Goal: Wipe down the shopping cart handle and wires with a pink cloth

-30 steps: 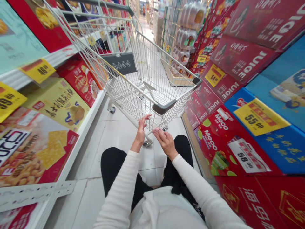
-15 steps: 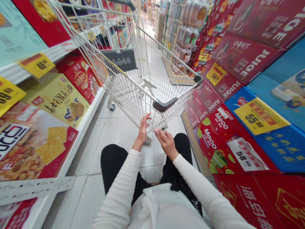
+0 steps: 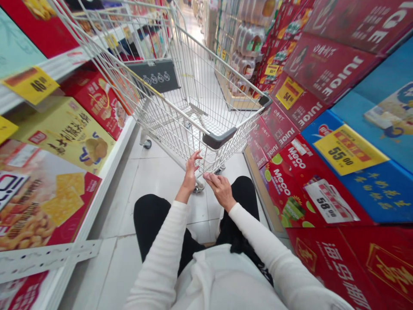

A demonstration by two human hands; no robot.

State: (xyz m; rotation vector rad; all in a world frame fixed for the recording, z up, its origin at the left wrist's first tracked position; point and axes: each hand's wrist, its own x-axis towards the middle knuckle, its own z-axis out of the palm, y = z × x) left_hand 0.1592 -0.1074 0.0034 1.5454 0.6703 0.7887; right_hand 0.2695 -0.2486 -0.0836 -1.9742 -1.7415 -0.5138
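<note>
In the middle of the head view, my left hand (image 3: 191, 172) is raised beside the near corner of a wire shopping cart (image 3: 193, 118), its fingers apart and nothing seen in it. My right hand (image 3: 221, 188) is just to the right and slightly lower, palm turned down, its fingers held together and pointing at the left hand. Whether the fingertips touch the cart's wires or hold something small cannot be made out. The cart's basket holds no goods, and a black corner guard (image 3: 220, 137) sits above both hands.
Shelves with boxed snacks (image 3: 69, 133) and yellow price tags (image 3: 32, 85) line the left. Stacked red drink cartons (image 3: 295, 183) and a blue carton (image 3: 368, 172) rise at the right. White floor tiles (image 3: 142, 172) show around my bent knees. Shrink-wrapped bottles (image 3: 250, 43) stand farther back.
The view has shifted slightly, so the cart and both hands appear a little further left and higher. My hands keep nearly the same pose.
</note>
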